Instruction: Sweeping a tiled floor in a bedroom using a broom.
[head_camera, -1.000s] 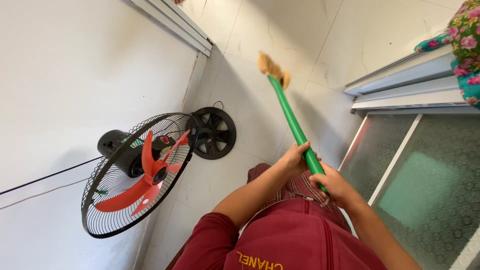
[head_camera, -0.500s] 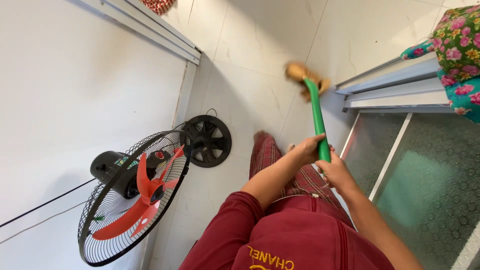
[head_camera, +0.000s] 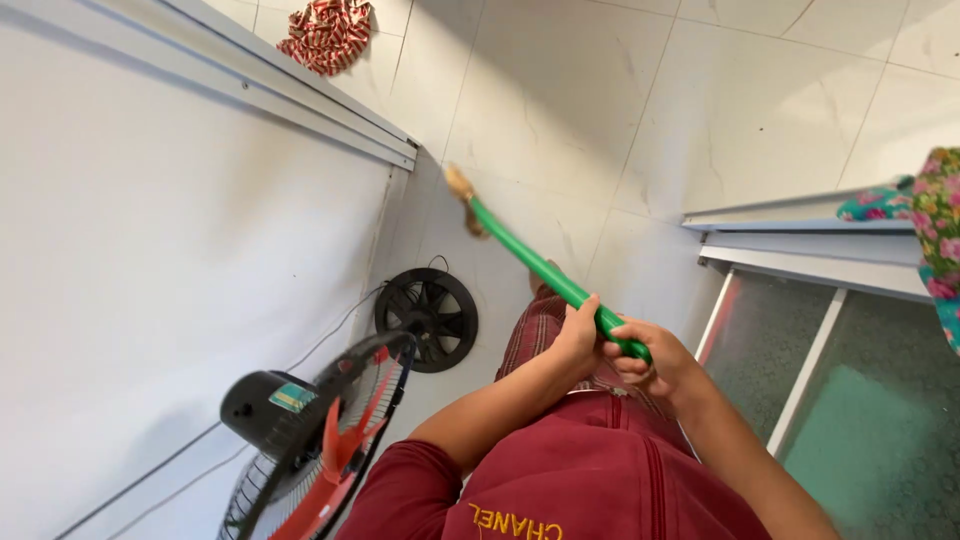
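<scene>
Both my hands grip a green broom handle (head_camera: 535, 265) in front of my dark red shirt. My left hand (head_camera: 578, 336) holds it slightly further down the shaft, and my right hand (head_camera: 652, 362) is closed round its near end. The handle slants up and to the left, ending in a blurred straw-coloured broom head (head_camera: 463, 190) over the pale tiled floor (head_camera: 600, 90), close to the white wall's corner.
A standing fan with red blades (head_camera: 320, 450) and a round black base (head_camera: 428, 318) stands at the left by the white wall (head_camera: 150, 250). A frosted glass door with a white frame (head_camera: 800, 330) is at the right. A red patterned cloth (head_camera: 328, 32) lies on the floor far off.
The broom head has swung from the right, near the door frame, across to the left toward the wall corner. My view has tilted, so the fan now sits lower.
</scene>
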